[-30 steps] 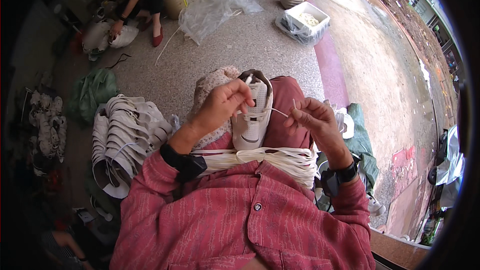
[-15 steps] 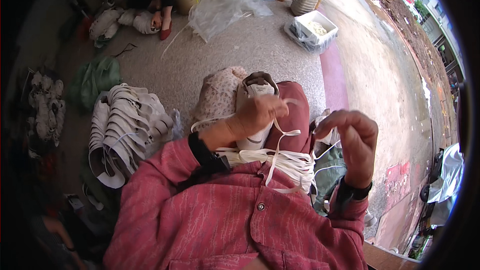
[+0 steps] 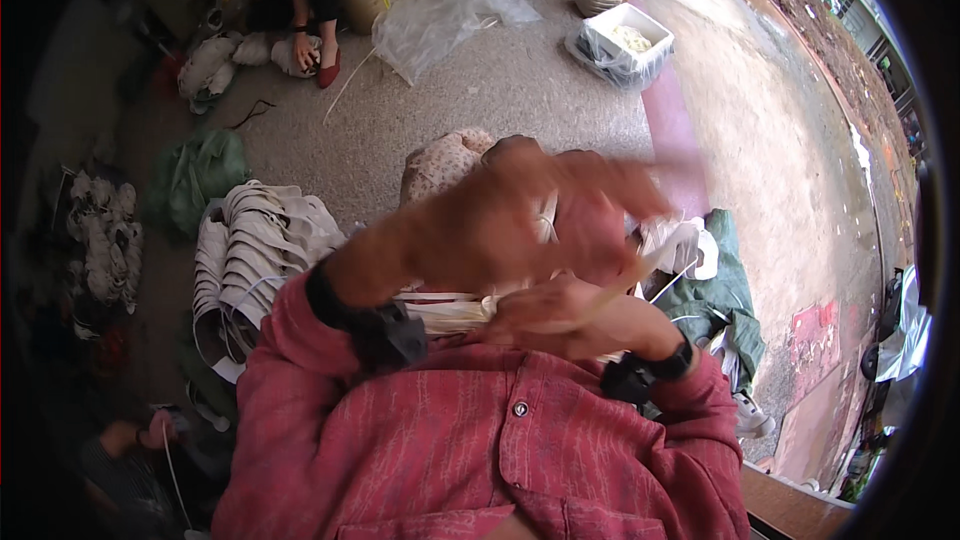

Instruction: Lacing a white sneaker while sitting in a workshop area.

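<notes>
Left hand [image 3: 530, 210], blurred, is just beyond right hand [image 3: 575, 318]; whether either pinches cannot be told. A flat cream fabric lace [image 3: 625, 283] streaks between them: threading appears unfinished, its extent hidden.

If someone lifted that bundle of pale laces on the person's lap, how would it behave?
The bundle of pale laces would probably flop, since its strands look thin and narrow. It is likely light, as the part that shows is only slender strips. Strands might slide or tangle, because many lie side by side.
</notes>
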Motion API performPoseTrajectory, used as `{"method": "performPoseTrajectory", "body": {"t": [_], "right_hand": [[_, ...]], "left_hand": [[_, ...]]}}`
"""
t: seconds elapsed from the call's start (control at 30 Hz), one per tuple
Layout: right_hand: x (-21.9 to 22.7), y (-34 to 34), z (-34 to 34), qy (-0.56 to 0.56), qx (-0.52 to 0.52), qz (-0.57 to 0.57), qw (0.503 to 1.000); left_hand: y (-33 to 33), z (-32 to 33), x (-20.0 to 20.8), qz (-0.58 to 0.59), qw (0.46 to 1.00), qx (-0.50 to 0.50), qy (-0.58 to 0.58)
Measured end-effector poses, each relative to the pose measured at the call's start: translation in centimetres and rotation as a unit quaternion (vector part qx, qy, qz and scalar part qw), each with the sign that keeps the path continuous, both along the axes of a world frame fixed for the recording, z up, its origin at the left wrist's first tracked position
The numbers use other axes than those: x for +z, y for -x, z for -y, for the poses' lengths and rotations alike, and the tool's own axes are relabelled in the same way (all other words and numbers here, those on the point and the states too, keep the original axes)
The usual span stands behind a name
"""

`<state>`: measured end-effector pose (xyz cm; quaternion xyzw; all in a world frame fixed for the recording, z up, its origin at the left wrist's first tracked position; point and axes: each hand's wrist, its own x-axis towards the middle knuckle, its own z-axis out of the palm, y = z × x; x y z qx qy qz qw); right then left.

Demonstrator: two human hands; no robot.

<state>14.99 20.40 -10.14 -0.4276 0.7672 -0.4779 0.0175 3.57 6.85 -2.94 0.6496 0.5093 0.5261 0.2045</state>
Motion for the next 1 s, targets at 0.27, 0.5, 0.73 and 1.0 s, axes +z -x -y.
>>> {"method": "performPoseTrajectory", "body": {"t": [0.27, 0.5, 0.73, 1.0], "right_hand": [[4.5, -8.2, -6.9, 0.274, -0.181, 0.122, 0.936], [3.5, -12.8, -11.6, 0.481, -0.202, 0.038, 0.852], [0.2, -13.9, -19.0, 0.538, -0.365, 0.069, 0.757], [-9.7, -11.1, -27.9, 0.564, -0.518, 0.189, 0.614]], "left_hand": [[5.7, -1.8, -10.7, -0.265, 0.937, 0.175, 0.145], [3.9, -3.6, -14.9, -0.309, 0.927, 0.193, 0.085], [8.6, 3.0, -10.8, 0.357, 0.859, 0.364, 0.048], [14.8, 23.7, -15.8, 0.59, 0.712, 0.373, -0.071]]}}
